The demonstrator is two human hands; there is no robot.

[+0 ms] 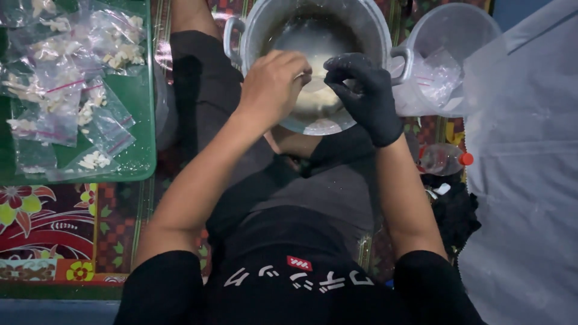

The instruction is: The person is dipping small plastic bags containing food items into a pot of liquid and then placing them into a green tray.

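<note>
A home floor used for small-scale food packing is indicated. A patterned floral mat (48, 219) is spread underfoot; a metal pot (313, 36) is set far centre, a green tray (141, 108) of filled clear bags (66, 90) far left.

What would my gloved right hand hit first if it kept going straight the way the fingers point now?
The right hand, in a black glove, has its fingers curled down and leftward over the clear bag. Going on, it would probably meet the pale food in that bag first, close by the bare left hand; depth is hard to judge.
</note>
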